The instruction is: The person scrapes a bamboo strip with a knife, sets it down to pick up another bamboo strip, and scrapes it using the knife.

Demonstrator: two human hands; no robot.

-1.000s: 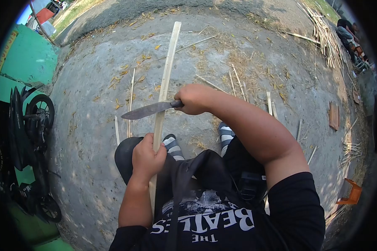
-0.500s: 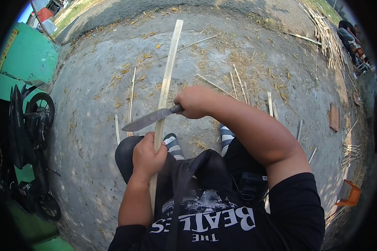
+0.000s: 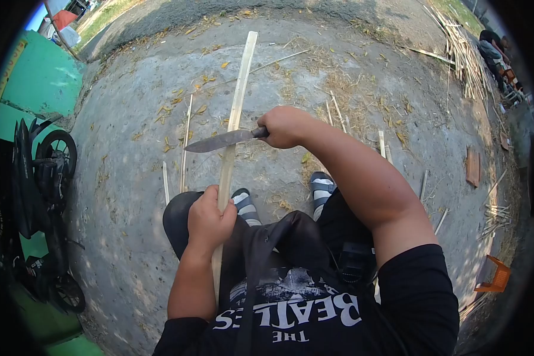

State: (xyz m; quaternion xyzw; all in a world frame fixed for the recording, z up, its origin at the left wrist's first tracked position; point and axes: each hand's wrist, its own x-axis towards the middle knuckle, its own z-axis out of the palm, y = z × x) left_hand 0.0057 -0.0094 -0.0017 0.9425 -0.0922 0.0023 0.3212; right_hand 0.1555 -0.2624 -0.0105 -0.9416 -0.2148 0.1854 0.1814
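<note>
A long pale bamboo strip (image 3: pixel 238 101) runs from beside my left thigh out over the ground ahead. My left hand (image 3: pixel 212 218) is closed round its lower part, thumb on top. In my right hand (image 3: pixel 285 127) is the dark handle of a large knife (image 3: pixel 210 142). Its broad blade lies across the strip, well beyond my left hand, with the tip pointing left. The strip's near end is partly hidden by my left arm and shirt.
Loose bamboo strips (image 3: pixel 187 142) lie on the concrete (image 3: pixel 130 196) around my feet. At left stands a motorcycle (image 3: pixel 47 219) by a green wall (image 3: pixel 44 77). A bamboo pile (image 3: pixel 463 53) is at the far right, near another person (image 3: pixel 493 50). An orange plastic stool (image 3: pixel 493 275) sits at right.
My right hand has moved the knife forward along the strip, away from my left hand. The strip's far end has dipped slightly; my left hand keeps its place.
</note>
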